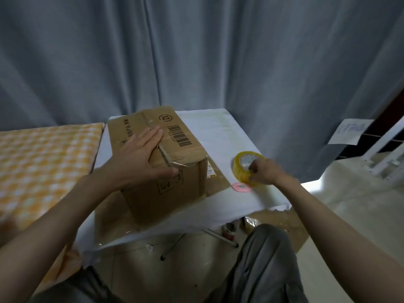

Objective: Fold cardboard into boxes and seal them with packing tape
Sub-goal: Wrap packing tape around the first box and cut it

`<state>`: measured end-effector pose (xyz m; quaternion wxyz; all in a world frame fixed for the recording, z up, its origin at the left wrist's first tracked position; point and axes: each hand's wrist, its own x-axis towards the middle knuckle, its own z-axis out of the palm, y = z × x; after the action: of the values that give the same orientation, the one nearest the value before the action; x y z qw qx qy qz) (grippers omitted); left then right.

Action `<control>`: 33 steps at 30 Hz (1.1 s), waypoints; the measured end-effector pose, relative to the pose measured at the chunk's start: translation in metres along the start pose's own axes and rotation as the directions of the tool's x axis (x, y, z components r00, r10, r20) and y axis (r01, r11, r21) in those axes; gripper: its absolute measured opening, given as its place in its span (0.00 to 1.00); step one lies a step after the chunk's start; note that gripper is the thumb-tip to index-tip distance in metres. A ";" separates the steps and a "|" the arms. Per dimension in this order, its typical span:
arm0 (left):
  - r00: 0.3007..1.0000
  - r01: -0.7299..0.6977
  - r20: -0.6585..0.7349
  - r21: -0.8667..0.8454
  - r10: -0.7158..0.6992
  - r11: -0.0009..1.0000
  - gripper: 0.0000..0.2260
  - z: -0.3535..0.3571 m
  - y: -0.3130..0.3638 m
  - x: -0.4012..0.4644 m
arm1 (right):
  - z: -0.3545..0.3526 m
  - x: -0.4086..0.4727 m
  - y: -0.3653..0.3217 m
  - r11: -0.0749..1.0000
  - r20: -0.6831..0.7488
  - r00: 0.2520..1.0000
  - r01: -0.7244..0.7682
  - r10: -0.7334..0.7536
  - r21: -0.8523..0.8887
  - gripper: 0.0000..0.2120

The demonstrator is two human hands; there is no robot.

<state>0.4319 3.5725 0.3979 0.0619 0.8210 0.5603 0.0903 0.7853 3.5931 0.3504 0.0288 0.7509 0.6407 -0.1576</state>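
Two hands divide the work: the left hand (140,158) lies flat on the cardboard box (157,162) on the surface (218,136), steadying its flaps, while the right hand (265,172) grips the packing tape roll (244,166) beside it.

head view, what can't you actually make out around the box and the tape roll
- Top seam of the cardboard box: partly covered by the left hand, so how far the tape runs is unclear.
- Tape roll: its near side is hidden by the right hand; the loose end isn't visible.
- Pink object: small, partly under the roll, unidentifiable.
- Box print beside the barcode: too small to read.
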 end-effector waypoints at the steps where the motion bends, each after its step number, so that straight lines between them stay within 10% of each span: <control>1: 1.000 0.013 -0.015 0.006 -0.013 1.000 0.57 0.000 0.002 -0.002 | 0.003 -0.002 0.001 0.999 -0.042 0.999 0.018 -0.019 -0.031 0.14; 11: 0.995 0.096 -0.009 0.055 -0.095 0.994 0.52 -0.002 0.011 -0.018 | -0.004 -0.005 -0.021 0.928 -0.365 0.931 0.129 0.008 0.350 0.07; 17: 0.965 -0.106 0.244 0.009 0.100 0.994 0.56 -0.028 -0.025 -0.014 | -0.018 -0.013 -0.059 0.653 -0.476 0.879 0.379 -0.032 0.656 0.03; 28: 0.995 -0.085 -0.049 0.019 0.085 0.996 0.52 0.003 0.003 -0.017 | -0.052 -0.043 -0.141 0.268 -0.562 0.781 0.623 -0.273 0.735 0.13; 33: 0.994 -0.081 -0.084 -0.109 0.072 0.991 0.51 -0.001 0.005 -0.023 | -0.034 -0.053 -0.179 0.278 -0.588 0.743 0.667 -0.320 0.691 0.13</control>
<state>0.4285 3.5492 0.3981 0.0820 0.8330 0.5244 0.1565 0.6111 3.5822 0.4259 -0.5196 0.4256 0.6621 -0.3323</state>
